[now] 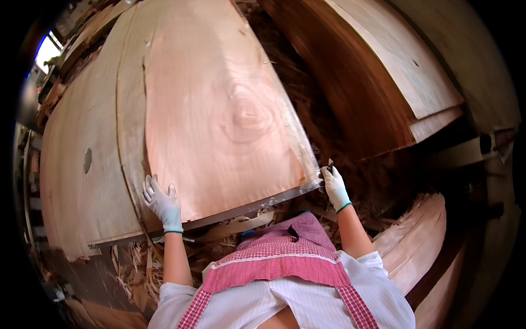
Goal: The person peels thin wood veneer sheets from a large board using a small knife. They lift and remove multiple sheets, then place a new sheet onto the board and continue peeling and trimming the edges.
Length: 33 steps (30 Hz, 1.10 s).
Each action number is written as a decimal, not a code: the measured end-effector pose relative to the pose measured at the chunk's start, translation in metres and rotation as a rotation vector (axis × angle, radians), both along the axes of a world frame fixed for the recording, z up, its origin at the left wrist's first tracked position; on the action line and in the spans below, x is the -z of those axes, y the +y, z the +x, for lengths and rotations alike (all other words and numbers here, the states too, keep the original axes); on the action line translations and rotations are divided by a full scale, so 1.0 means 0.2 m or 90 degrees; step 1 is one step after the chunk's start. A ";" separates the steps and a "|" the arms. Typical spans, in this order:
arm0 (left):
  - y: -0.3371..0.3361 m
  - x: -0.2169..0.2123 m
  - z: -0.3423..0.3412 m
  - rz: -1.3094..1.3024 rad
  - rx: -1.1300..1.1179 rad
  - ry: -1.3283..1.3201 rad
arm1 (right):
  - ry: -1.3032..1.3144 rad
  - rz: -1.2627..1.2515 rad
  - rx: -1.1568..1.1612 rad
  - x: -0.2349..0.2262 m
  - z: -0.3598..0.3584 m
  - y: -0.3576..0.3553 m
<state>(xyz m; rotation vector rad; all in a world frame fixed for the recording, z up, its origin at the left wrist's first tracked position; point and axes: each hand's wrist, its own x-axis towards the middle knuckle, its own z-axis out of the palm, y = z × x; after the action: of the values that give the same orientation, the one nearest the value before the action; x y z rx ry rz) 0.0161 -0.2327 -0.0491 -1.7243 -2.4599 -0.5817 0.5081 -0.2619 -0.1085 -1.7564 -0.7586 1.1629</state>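
Note:
A large pale pinkish wood veneer sheet [219,115] with a knot figure lies in front of me on a stack. My left hand [163,205], in a white glove with a green cuff, rests with spread fingers at the sheet's near left edge, where it meets a paler veneer sheet [87,164] with a small hole. By the near right corner is my right hand [335,187], gloved the same way. Its fingers are closed around a small dark pointed tool [330,164], mostly hidden by the glove; its exact kind does not show.
At right stands another stack of veneer [378,71], its brown layered side facing me. Veneer scraps [378,181] fill the gap between the stacks and lie below the near edge. A curved bundle of veneer [413,241] sits at my lower right.

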 end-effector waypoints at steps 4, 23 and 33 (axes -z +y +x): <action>0.09 -0.18 0.38 0.068 0.064 0.083 | 0.065 0.133 -0.114 -0.26 0.11 0.13; 0.92 -0.58 2.89 -0.225 0.493 -0.998 | 0.516 0.061 -0.410 -0.78 1.37 0.90; 1.78 -0.22 2.90 -0.088 0.399 -1.095 | 0.456 -0.078 -0.588 -0.57 1.37 1.92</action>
<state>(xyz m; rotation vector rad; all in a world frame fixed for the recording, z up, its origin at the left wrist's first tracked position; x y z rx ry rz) 0.5955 0.1236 -0.0043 -2.5595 -2.2926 -3.0242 0.7824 0.1228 0.0057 -0.8900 -1.0687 2.3074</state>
